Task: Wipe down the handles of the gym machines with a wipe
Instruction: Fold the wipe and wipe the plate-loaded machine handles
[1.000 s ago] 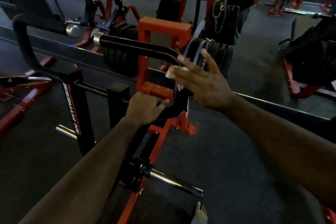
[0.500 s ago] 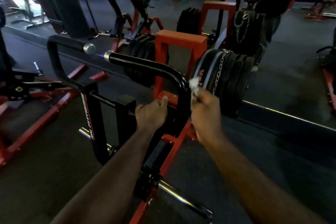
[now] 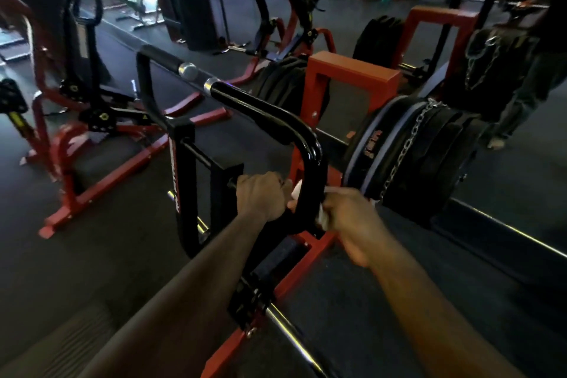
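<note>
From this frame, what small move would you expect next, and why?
Probably drawing the wipe up the black handle toward its bend: the right hand presses it low on the upright, while the left hand grips beside it, and the bar above looks unwiped.

Handle bar [image 3: 276,115] between and above the hands: glossy black painted metal, highlights seen along the bend. Bare polished metal caps [image 3: 211,84] seen at its far ends. Wipe [image 3: 322,214] at the right hand [image 3: 352,218]: white, soft, crumpled, cloth or paper not told apart. Frame [image 3: 346,70] beyond the hands: orange-red painted metal, semi-matt. Weight plates [image 3: 408,156] right of the hands: matt black, rubber-like, crossed by a shiny steel chain [image 3: 408,141]. Bar [image 3: 294,337] below the hands: chromed, mirror-bright. Floor [image 3: 399,301]: dark, matt, finely grained.
</note>
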The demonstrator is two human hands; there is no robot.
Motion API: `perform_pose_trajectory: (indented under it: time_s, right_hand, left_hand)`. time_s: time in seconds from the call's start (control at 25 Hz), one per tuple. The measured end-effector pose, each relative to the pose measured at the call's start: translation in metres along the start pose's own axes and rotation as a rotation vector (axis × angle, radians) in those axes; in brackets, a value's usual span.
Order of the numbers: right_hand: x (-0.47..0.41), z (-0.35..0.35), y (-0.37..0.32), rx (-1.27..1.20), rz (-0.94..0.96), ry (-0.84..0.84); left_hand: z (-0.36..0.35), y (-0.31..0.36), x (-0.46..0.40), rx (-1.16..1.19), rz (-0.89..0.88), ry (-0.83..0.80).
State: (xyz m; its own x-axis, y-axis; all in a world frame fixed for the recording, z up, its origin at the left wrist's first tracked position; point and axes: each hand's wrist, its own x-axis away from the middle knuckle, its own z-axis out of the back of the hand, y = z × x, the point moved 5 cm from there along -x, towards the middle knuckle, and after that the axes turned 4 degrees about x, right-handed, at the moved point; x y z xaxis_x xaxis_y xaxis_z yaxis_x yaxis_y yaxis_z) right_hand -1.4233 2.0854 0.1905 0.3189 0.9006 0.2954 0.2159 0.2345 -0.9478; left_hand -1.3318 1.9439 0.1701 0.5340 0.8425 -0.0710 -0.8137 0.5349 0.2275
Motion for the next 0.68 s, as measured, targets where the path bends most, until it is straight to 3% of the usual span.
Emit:
perform_pose_trajectory:
  time_s: [0.08,0.2,0.32,0.4,0.48,0.56,0.68]
  right_hand:
    - [-0.008,-0.004,-0.002,-0.093,-0.110,-0.083]
    - [-0.034,-0.004,-0.061,-0.169,0.009,-0.207]
    - [-0.050,-0.012,-0.094,-0.094,0.032,-0.258]
    - [-0.044,-0.019,-0.080,-0.096,0.000,-0.286]
    - [-0.041,-0.014,-0.042,-0.244,-0.006,-0.273]
    - [-0.031,-0.012,-0.005,-0.385,0.064,-0.268]
    - [-0.035,-0.016,0.018,-0.117,0.228,-0.197]
  left_hand:
    - [0.002,-0.001,0.002,0.006,-0.003,0.000]
    - [0.003,-0.002,0.006,0.104,-0.022,0.104]
    - [0.002,-0.006,0.003,0.219,-0.009,0.158]
    - [0.004,-0.002,0.007,0.192,-0.029,0.162]
    - [0.010,0.004,0.016,0.204,-0.119,0.252]
    - [0.008,0.000,0.018,0.279,-0.072,0.262]
    - [-0.001,-0.012,0.008,0.485,0.049,0.301]
